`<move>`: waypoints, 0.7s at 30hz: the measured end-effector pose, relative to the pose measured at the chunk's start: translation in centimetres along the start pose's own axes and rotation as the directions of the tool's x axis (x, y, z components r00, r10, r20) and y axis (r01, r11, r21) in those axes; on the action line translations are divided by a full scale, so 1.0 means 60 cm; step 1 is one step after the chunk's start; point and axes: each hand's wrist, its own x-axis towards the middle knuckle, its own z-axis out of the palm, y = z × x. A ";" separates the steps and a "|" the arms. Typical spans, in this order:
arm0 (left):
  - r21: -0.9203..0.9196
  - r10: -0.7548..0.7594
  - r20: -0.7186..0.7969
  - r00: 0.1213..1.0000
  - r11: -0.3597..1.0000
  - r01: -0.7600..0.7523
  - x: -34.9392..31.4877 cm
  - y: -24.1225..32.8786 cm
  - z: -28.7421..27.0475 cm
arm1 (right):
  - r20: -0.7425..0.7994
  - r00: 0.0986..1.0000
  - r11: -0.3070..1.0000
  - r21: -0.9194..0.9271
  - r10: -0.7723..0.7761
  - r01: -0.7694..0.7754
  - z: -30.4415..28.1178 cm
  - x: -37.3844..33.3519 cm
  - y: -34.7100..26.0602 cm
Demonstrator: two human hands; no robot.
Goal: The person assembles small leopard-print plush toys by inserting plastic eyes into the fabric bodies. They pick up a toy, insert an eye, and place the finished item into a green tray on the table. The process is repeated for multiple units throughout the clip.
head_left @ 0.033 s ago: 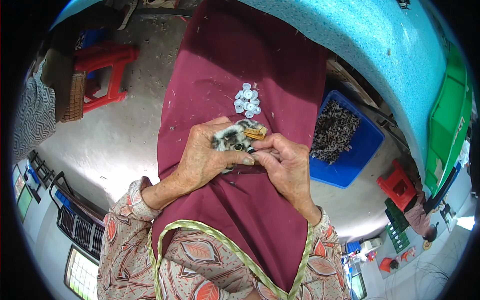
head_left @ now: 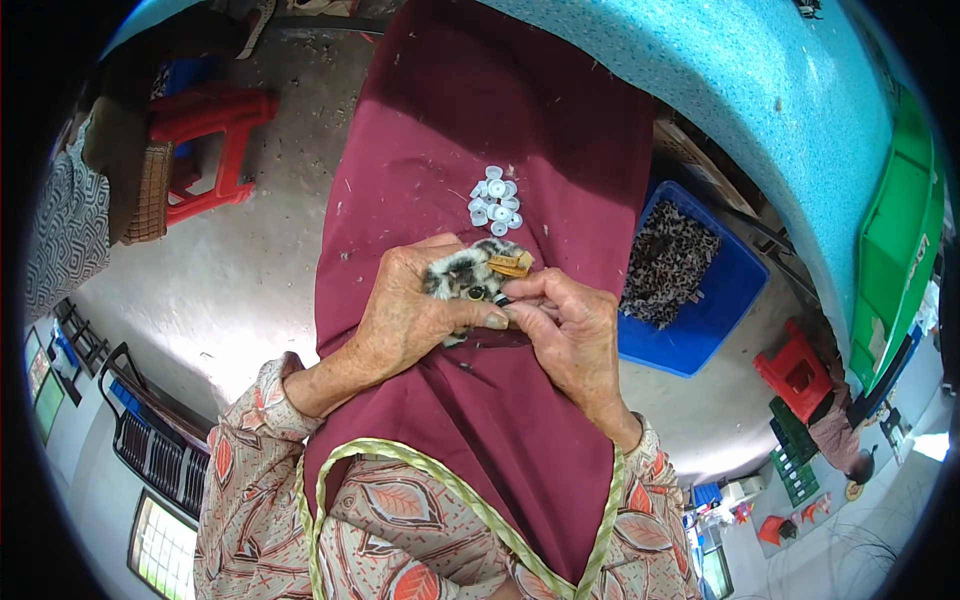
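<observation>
A small black-and-white plush piece is held over my lap. It carries a yellow-gold fabric tag and a shiny round toy eye. My left hand is closed around the plush from the left, its thumb lying across the lower side. From the right, my right hand pinches a small dark-and-whitish part against the plush, beside the eye. The fingertips partly hide that part, so its exact kind is unclear. Just beyond the hands, several translucent white plastic washers lie in a cluster on my maroon apron.
On the floor to the right stands a blue tub of black-and-white fur pieces. A speckled turquoise table curves across the upper right, bearing a green tray. Left is a red stool, near a seated person.
</observation>
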 end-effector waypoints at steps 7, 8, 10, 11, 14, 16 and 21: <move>0.049 0.093 0.028 0.995 0.994 -0.095 0.001 -0.004 0.003 | 0.103 0.988 0.943 0.300 0.115 -0.141 -0.016 -0.002 0.013; 0.041 0.082 0.042 0.996 0.996 -0.084 -0.002 -0.005 0.001 | 0.117 0.987 0.932 0.330 0.113 -0.146 -0.032 0.005 0.014; -0.066 -0.035 0.163 0.986 0.997 0.047 -0.005 0.005 -0.008 | 0.041 0.994 0.941 0.322 0.097 -0.105 -0.058 0.024 0.015; -0.115 -0.084 0.232 0.969 0.987 0.113 -0.004 0.010 -0.009 | 0.032 0.999 0.942 0.334 0.030 -0.039 -0.058 0.042 0.020; -0.220 -0.147 0.302 0.942 0.951 0.219 -0.002 0.018 -0.004 | 0.229 0.966 0.936 0.349 -0.121 0.034 -0.040 0.054 0.023; -0.220 -0.135 0.316 0.939 0.952 0.211 -0.004 0.006 -0.011 | 0.213 0.953 0.890 0.445 -0.214 0.100 -0.024 0.055 0.036; -0.152 0.137 0.167 0.976 0.982 -0.112 -0.017 -0.001 -0.013 | 0.162 0.986 0.855 0.515 -0.038 -0.052 -0.005 0.026 0.017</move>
